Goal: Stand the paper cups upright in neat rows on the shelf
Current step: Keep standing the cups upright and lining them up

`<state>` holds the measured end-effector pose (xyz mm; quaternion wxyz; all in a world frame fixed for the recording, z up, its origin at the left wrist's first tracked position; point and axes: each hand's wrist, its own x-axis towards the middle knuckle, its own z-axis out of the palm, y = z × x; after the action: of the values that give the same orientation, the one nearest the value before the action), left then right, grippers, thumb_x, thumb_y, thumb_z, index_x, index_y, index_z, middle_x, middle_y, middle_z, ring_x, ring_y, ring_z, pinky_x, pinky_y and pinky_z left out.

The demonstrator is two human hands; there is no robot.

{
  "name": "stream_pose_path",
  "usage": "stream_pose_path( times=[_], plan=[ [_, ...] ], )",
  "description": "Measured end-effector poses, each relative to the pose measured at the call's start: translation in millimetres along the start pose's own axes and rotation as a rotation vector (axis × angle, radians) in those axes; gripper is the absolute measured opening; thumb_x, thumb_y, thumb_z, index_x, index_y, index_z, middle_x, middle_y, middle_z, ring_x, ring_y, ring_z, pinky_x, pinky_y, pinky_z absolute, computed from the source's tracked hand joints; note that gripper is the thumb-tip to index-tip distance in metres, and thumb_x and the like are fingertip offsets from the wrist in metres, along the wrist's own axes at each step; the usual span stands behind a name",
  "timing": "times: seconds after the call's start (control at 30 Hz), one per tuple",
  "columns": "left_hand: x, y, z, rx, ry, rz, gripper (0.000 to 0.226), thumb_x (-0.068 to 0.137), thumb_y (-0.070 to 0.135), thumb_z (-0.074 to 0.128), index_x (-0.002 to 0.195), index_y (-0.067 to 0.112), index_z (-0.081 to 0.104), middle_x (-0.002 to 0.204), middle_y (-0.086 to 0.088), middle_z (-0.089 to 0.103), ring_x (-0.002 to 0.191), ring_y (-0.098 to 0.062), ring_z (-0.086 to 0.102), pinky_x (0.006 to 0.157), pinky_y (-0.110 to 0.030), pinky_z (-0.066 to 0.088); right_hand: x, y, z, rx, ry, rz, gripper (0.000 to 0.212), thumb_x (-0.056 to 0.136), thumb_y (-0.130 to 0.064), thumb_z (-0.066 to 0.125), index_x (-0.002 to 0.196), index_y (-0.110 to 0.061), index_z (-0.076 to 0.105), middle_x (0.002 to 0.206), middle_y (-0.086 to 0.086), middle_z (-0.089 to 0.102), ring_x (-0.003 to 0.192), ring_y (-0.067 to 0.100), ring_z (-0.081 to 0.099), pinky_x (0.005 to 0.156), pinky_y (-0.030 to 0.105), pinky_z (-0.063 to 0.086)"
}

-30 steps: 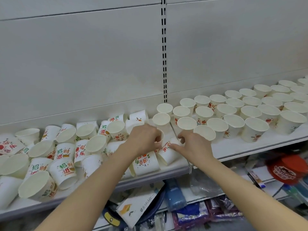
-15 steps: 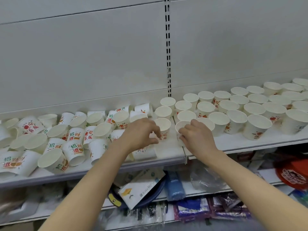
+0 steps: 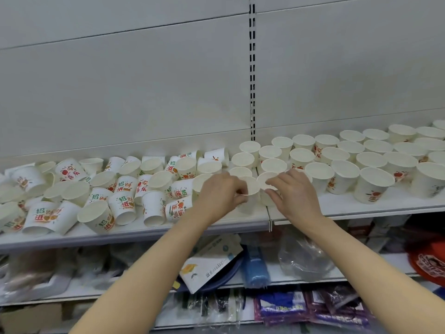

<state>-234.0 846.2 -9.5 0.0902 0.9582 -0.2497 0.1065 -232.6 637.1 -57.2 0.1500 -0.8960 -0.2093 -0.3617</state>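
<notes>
Hands: the left hand [image 3: 220, 192] is curled round the rim of one upright cup [image 3: 250, 186]; the right hand [image 3: 292, 192] pinches the rim of the neighbouring cup [image 3: 266, 180] between thumb and fingers. Both cups are held at the front of the shelf [image 3: 349, 206], just beside each other.
Standing rows: upright cups [image 3: 373, 184] are ranged mouth-up across the right half of the shelf, in roughly four rows running back to the wall.
Fallen cups: a jumble of tipped cups [image 3: 120, 201] is spread over the left half, lying on their sides, several touching or leaning on each other.
Step in hand: two cups are judged to be set down as the next pair at the left end of the standing rows.
How it is done well: each cup should be lowered flat on its base, lined up with the cup behind it, and released only once it is steady.
Grip: thin paper rims are likely to dent, so light pressure is advised.
Uncertain: whether the left cup's base already rests on the shelf cannot be told, as it is hidden by the fingers.
Risk: a sleeve-free forearm passes close over the shelf's edge; the nearest tipped cups could be knocked forward.
</notes>
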Motion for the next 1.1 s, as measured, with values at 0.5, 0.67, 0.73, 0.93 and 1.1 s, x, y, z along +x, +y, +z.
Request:
stream_pose_path(
  times=[0.5,0.67,0.73,0.93,1.1],
  plan=[
    [-6,-91,1,-0.085,0.143,-0.223,0.018,0.089,0.037,0.065,0.106,0.034,0.068,0.102,0.015,0.065,0.096,-0.010,0.056,0.071,-0.031,0.044,-2,-34,20,0.010,0.029,-0.094,0.011,0.080,-0.020,0.067,0.089,-0.015,0.070,0.090,-0.002,0.067,0.085,0.025,0.056,0.073,0.034,0.037],
    [37,-133,-10,-0.061,0.091,-0.332,0.016,0.090,0.033,0.064,0.104,0.029,0.070,0.103,0.009,0.068,0.099,-0.015,0.061,0.077,-0.034,0.050,21,-73,44,0.044,-0.027,-0.193,0.013,0.084,-0.023,0.061,0.092,-0.015,0.068,0.092,-0.002,0.065,0.087,0.023,0.053,0.076,0.030,0.033],
    [56,-136,-6,-0.071,-0.017,-0.330,0.020,0.089,0.039,0.063,0.105,0.028,0.069,0.106,0.007,0.069,0.100,-0.017,0.062,0.080,-0.033,0.051,32,-89,60,0.031,-0.123,-0.211,0.017,0.081,-0.022,0.065,0.096,-0.015,0.066,0.096,-0.002,0.064,0.091,0.023,0.050,0.076,0.031,0.034],
    [85,-142,1,-0.152,-0.100,-0.271,0.016,0.087,0.035,0.063,0.096,0.027,0.073,0.098,0.007,0.071,0.092,-0.016,0.063,0.075,-0.030,0.052,49,-107,89,-0.032,-0.253,-0.176,0.015,0.071,-0.017,0.075,0.085,-0.018,0.070,0.086,-0.003,0.065,0.089,0.024,0.054,0.077,0.035,0.036],
    [100,-160,-3,0.007,-0.191,-0.428,0.021,0.089,0.034,0.062,0.098,0.014,0.064,0.091,0.000,0.065,0.085,-0.022,0.061,0.065,-0.029,0.043,48,-101,82,-0.079,-0.222,-0.216,0.010,0.074,-0.023,0.074,0.071,-0.019,0.067,0.071,-0.004,0.062,0.079,0.021,0.055,0.079,0.034,0.034]
  ],
)
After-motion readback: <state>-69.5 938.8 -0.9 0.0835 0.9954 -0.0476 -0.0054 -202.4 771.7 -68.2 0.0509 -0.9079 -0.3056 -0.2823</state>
